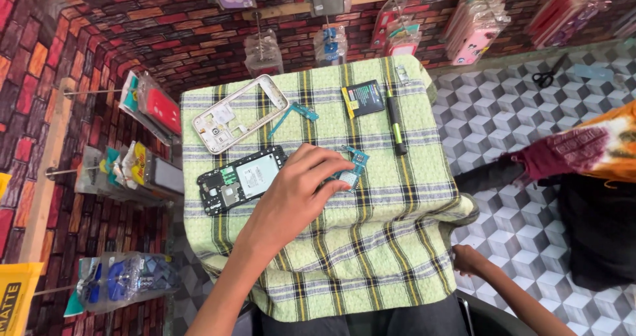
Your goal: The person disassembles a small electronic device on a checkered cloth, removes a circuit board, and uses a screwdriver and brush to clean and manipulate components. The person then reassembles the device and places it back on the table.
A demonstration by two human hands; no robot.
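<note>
Circuit board (349, 170), small and teal, lies on the green checked cloth (371, 243) that covers the bench, right of centre and just beside the opened phone body (242, 180). It is being touched by the fingertips of the left hand (295, 193), whose fingers are curled down onto it; whether it is pinched or only pressed cannot be told. The right hand (467, 260) is held off the cloth's right edge, loosely closed, with nothing seen in it. The step in hand is judged to be the picking up of the board from among the loose parts. A clean pinch by the board's edges would be called for next, so that the cloth is not dragged along. Further back on the cloth are laid a white phone frame (238, 114), a thin teal flex strip (291, 116), a dark battery (363, 99) and a black-and-yellow tool (396, 127). Packaged phone cases (474, 24) are hung on the brick-patterned wall behind.
</note>
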